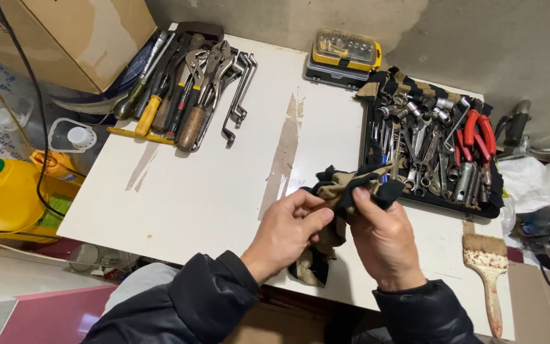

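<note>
Both of my hands hold a crumpled tan-and-black striped rag (340, 190) over the front edge of a white table (205, 185). My left hand (286, 230) pinches the rag's left side. On the right side, my right hand (383, 237) grips the cloth with the thumb on top. The rag's tail hangs down below my hands. Whether anything is wrapped inside the rag is hidden. Just beyond my right hand lies a black tray (440, 202) full of sockets, wrenches and red-handled pliers (479, 132), lined with a similar striped cloth.
A row of pliers, wrenches and screwdrivers (189, 86) lies at the table's back left, beside a cardboard box (77, 38). A yellow bit case (345, 54) sits at the back. A paintbrush (488, 274) lies front right. A yellow jug (11, 197) stands left.
</note>
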